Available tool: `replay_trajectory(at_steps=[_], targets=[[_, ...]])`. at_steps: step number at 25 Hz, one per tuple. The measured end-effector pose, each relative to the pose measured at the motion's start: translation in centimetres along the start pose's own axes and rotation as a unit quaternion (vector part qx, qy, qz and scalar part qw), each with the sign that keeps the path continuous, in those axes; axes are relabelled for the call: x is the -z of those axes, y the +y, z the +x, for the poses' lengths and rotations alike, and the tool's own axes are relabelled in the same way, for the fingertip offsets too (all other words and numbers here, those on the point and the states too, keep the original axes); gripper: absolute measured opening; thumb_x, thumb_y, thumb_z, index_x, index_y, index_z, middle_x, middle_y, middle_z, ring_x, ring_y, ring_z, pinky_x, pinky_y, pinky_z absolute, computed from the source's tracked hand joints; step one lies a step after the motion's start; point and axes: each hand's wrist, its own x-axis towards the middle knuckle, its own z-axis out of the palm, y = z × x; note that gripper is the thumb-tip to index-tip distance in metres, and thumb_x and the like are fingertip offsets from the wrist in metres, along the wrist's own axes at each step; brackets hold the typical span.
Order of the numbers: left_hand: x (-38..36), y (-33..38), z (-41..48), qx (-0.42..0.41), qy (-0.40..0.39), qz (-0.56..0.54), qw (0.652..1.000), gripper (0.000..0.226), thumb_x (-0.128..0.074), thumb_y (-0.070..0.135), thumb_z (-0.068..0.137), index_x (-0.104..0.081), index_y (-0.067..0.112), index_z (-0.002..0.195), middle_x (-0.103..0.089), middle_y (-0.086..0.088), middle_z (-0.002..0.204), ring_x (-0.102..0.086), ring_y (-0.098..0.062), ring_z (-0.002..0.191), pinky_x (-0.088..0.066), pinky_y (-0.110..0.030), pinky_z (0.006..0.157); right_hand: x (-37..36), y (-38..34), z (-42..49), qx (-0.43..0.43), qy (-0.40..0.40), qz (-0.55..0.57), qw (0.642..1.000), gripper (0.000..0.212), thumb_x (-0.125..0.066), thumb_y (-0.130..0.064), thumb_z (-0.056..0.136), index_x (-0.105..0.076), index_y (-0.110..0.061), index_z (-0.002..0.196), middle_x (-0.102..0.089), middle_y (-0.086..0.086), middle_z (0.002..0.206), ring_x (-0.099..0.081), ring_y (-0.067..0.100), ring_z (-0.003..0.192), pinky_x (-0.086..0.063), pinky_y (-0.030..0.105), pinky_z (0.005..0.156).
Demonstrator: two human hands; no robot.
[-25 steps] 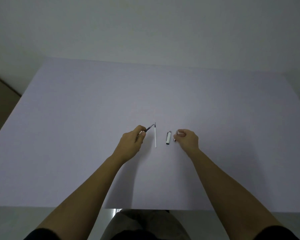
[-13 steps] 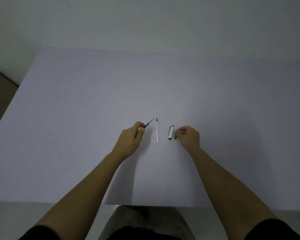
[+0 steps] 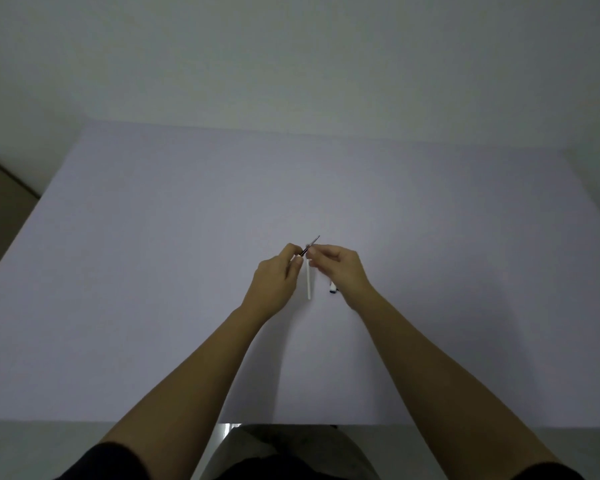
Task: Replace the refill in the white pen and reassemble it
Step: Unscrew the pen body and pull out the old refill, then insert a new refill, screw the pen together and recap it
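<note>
My left hand (image 3: 274, 284) pinches a thin dark refill (image 3: 313, 242) whose tip points up and to the right, above the table. My right hand (image 3: 342, 271) has come across to it, and its fingertips are closed on the refill's shaft just right of my left fingers. Whether a small part sits between those fingertips is hidden. A thin white tube (image 3: 308, 284) lies on the table between my two hands, pointing away from me. A short white pen piece with a dark end (image 3: 332, 290) lies partly hidden under my right hand.
The work lies on a wide pale lilac table (image 3: 153, 271) set against a plain wall. Its near edge (image 3: 118, 420) runs just in front of my lap, and floor shows past the left edge.
My right hand left the spot beside the short white piece and moved left to the dark refill held by my left hand. The left hand stayed about where it was.
</note>
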Motion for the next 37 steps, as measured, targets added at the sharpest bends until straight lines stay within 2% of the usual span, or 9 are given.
replay_trajectory(at_steps=[3,7,10,13,15,19,24,29,37], targets=[[-0.4,-0.5,-0.5,0.018,-0.011,-0.008,1.0,0.024,-0.034,0.032,0.098,-0.049,0.019,0.111,-0.061,-0.008,0.071,-0.061,-0.024,0.062,-0.051,-0.04,0.064,-0.4,-0.1,0.4,-0.008,0.022,0.033,0.999,0.007,-0.064,-0.022,0.086,-0.07,-0.019,0.09,-0.072,-0.003,0.088,-0.069,0.003,0.079,-0.052,0.012,0.075],[-0.4,-2.5,-1.4,0.054,-0.042,-0.009,0.998,0.026,-0.034,0.035,0.098,-0.05,0.017,0.106,-0.065,-0.011,0.077,-0.061,-0.023,0.061,-0.052,-0.039,0.063,0.6,-0.5,2.4,-0.013,0.124,0.097,0.987,0.011,-0.057,-0.018,0.091,-0.064,-0.013,0.084,-0.069,0.002,0.084,-0.068,0.0,0.071,-0.051,0.011,0.068],[0.0,-4.1,-1.7,0.075,-0.045,0.002,0.996,0.026,-0.034,0.034,0.098,-0.051,0.016,0.105,-0.065,-0.012,0.079,-0.061,-0.025,0.063,-0.053,-0.042,0.067,1.7,0.1,3.7,-0.022,0.18,-0.039,0.983,0.015,-0.063,-0.02,0.087,-0.067,-0.006,0.09,-0.072,0.011,0.089,-0.068,0.007,0.07,-0.051,0.017,0.073],[0.7,-4.7,-1.1,0.08,-0.03,0.007,0.996,0.025,-0.034,0.034,0.098,-0.051,0.017,0.103,-0.064,-0.011,0.078,-0.061,-0.025,0.063,-0.053,-0.04,0.065,1.2,1.5,4.4,-0.04,0.159,-0.223,0.961,0.018,-0.067,-0.021,0.083,-0.07,-0.004,0.089,-0.074,0.014,0.089,-0.069,0.021,0.08,-0.053,0.029,0.077],[1.2,-5.0,-0.4,0.083,-0.018,0.007,0.996,0.026,-0.034,0.035,0.098,-0.051,0.017,0.103,-0.065,-0.011,0.079,-0.062,-0.026,0.064,-0.053,-0.041,0.066,0.4,2.2,5.0,-0.042,0.138,-0.322,0.936,0.016,-0.066,-0.019,0.083,-0.072,-0.004,0.085,-0.074,0.015,0.087,-0.068,0.025,0.084,-0.051,0.029,0.075],[2.1,-5.2,0.7,0.079,-0.004,0.005,0.997,0.026,-0.034,0.035,0.098,-0.052,0.016,0.104,-0.065,-0.012,0.08,-0.062,-0.027,0.066,-0.053,-0.043,0.068,-0.7,3.3,5.9,-0.058,0.119,-0.429,0.894,0.02,-0.063,-0.017,0.085,-0.072,0.001,0.084,-0.074,0.018,0.085,-0.068,0.03,0.082,-0.054,0.03,0.071],[2.5,-5.6,1.5,0.08,0.002,0.003,0.997,0.026,-0.035,0.035,0.097,-0.052,0.016,0.102,-0.065,-0.015,0.08,-0.062,-0.029,0.067,-0.054,-0.046,0.071,-1.0,3.5,6.3,-0.069,0.12,-0.454,0.88,0.022,-0.063,-0.018,0.085,-0.071,0.002,0.085,-0.073,0.019,0.085,-0.068,0.032,0.08,-0.058,0.037,0.071],[2.4,-5.5,1.8,0.08,-0.002,-0.006,0.997,0.025,-0.036,0.034,0.097,-0.052,0.014,0.102,-0.064,-0.017,0.079,-0.061,-0.031,0.068,-0.054,-0.049,0.072,-1.0,2.8,6.6,-0.06,0.12,-0.456,0.88,0.021,-0.058,-0.018,0.088,-0.071,-0.001,0.087,-0.072,0.016,0.088,-0.067,0.031,0.086,-0.053,0.032,0.073],[2.7,-5.3,1.9,0.078,-0.007,-0.003,0.997,0.025,-0.036,0.034,0.097,-0.052,0.015,0.104,-0.064,-0.012,0.078,-0.061,-0.028,0.066,-0.054,-0.047,0.07,-3.0,3.2,6.7,-0.071,0.058,-0.513,0.854,0.024,-0.064,-0.023,0.084,-0.069,-0.001,0.092,-0.07,0.018,0.093,-0.065,0.033,0.088,-0.055,0.035,0.074]])
